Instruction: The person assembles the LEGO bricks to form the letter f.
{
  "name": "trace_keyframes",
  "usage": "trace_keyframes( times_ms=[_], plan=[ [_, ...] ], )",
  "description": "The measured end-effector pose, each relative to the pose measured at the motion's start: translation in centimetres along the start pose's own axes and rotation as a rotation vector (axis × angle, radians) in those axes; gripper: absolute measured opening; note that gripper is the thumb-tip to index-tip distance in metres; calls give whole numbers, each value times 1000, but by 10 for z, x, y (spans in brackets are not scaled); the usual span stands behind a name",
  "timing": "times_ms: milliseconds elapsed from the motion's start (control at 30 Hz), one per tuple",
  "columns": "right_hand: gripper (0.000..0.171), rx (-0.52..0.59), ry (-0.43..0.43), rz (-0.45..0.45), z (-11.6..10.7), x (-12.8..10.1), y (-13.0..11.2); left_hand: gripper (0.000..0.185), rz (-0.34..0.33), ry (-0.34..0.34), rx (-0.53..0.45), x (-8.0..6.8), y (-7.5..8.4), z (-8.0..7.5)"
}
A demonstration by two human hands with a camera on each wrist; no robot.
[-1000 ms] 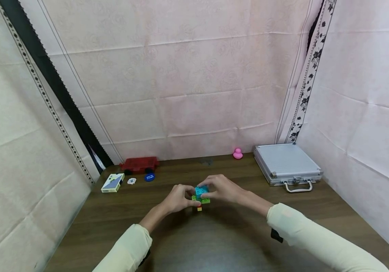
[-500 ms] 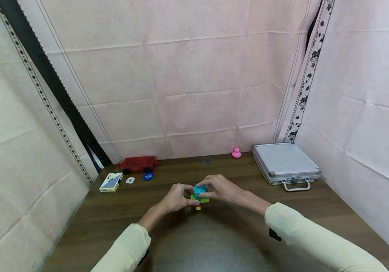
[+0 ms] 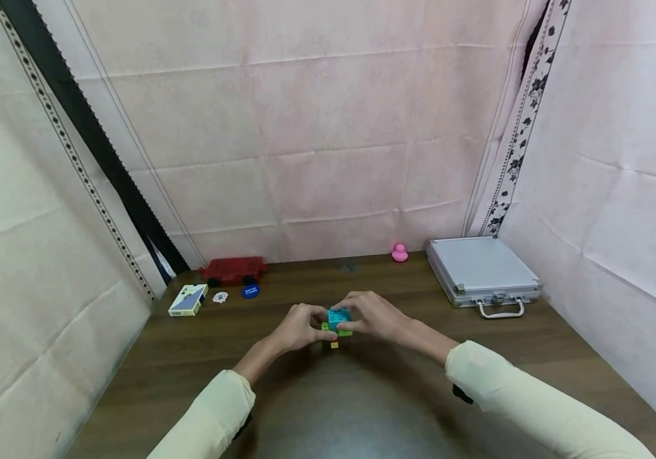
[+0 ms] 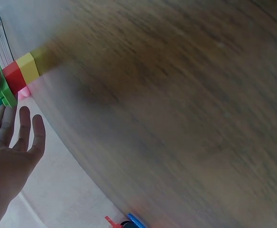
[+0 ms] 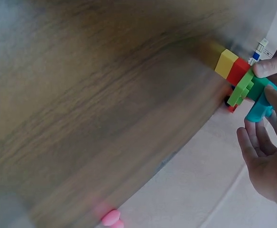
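A small tower of toy building bricks stands upright on the table between both hands. Its yellow brick (image 5: 226, 63) is at the bottom, with a red brick (image 5: 238, 71) above it. Higher come a light green brick (image 5: 242, 89), a dark green brick (image 5: 257, 88) and a blue brick (image 3: 338, 318) on top. The left hand (image 3: 296, 329) pinches the tower from the left around the green bricks, thumb on the near side. From the right, the right hand (image 3: 375, 315) pinches the blue brick between thumb and fingers. Fingers partly hide the tower's middle in the head view.
At the back left are a red toy car (image 3: 233, 271), a card box (image 3: 189, 300), a small white piece (image 3: 220, 297) and a blue disc (image 3: 250, 291). A pink toy duck (image 3: 400, 253) and a silver case (image 3: 485, 271) stand at the back right. Cloth walls (image 3: 328, 127) border the table.
The head view has tilted slightly, so everything appears a little higher. Both hands keep their hold on the brick tower, with hardly any visible movement.
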State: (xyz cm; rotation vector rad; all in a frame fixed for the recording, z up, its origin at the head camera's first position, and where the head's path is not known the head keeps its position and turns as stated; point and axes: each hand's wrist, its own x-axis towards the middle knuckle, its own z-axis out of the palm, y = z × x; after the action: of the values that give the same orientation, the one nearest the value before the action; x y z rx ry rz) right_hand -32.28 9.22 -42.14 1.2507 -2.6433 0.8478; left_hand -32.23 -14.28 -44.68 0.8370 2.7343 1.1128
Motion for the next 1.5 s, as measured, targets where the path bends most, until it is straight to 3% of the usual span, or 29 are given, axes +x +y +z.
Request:
trace_keyframes(
  times_ms=[333,767,1000,1300,1500],
  plan=[
    [36,-67,-7,16,-1,0,0,29,-9,1,9,2,0,-1],
    [39,205,-75,7,7,-7,7,30,27,17,-19,0,-6,3],
    [38,223,-43,-4,6,-8,14,35,62,40,-34,2,-4,8],
    [43,224,-15,93,0,-9,32,65,79,51,-50,8,2,16],
    [33,263,0,139,1,-6,45,66,85,42,-58,14,4,16]
  ],
)
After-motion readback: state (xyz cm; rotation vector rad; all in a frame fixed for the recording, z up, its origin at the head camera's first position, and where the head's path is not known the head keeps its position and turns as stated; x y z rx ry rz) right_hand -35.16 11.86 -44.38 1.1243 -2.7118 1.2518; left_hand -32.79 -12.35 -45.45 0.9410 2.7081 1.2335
